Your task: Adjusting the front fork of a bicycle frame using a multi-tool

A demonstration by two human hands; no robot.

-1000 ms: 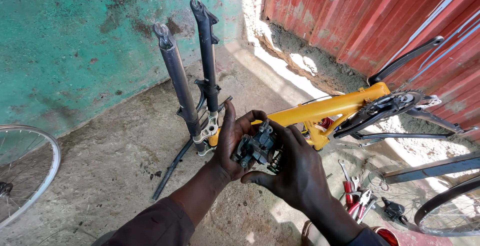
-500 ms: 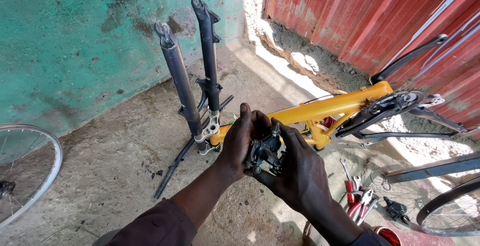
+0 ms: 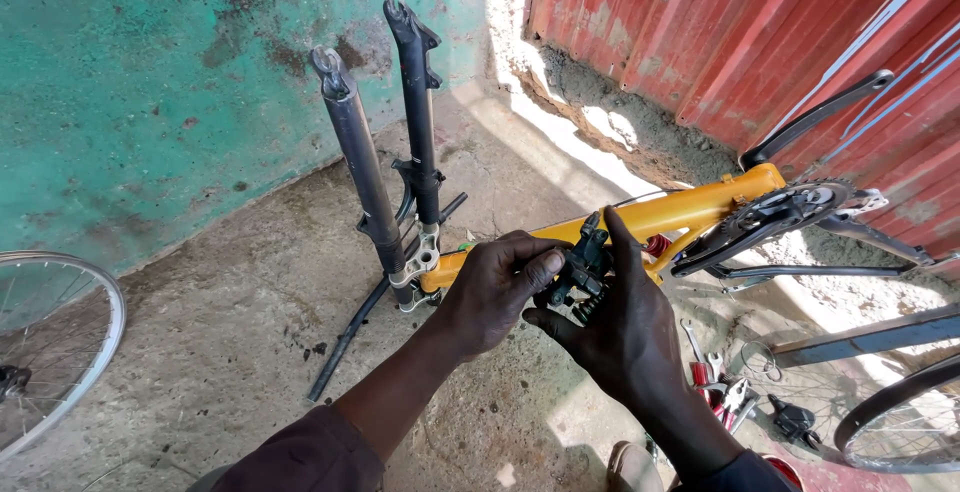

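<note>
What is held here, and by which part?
Both hands, left hand and right hand, grip a small black mechanical part by its sides; exact kind unclear.

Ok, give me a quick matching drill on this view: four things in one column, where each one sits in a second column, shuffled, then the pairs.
Things:
1. black mechanical part
2. fork legs
3. loose wheel
4. hand tools

Places:
A. at the left edge, on the concrete
B. on the ground to the right of the right hand
C. sticking up in front of the green wall
D. held between the left hand and the right hand, in front of the yellow frame

Pairs: 1-D, 2-C, 3-A, 4-B
</note>
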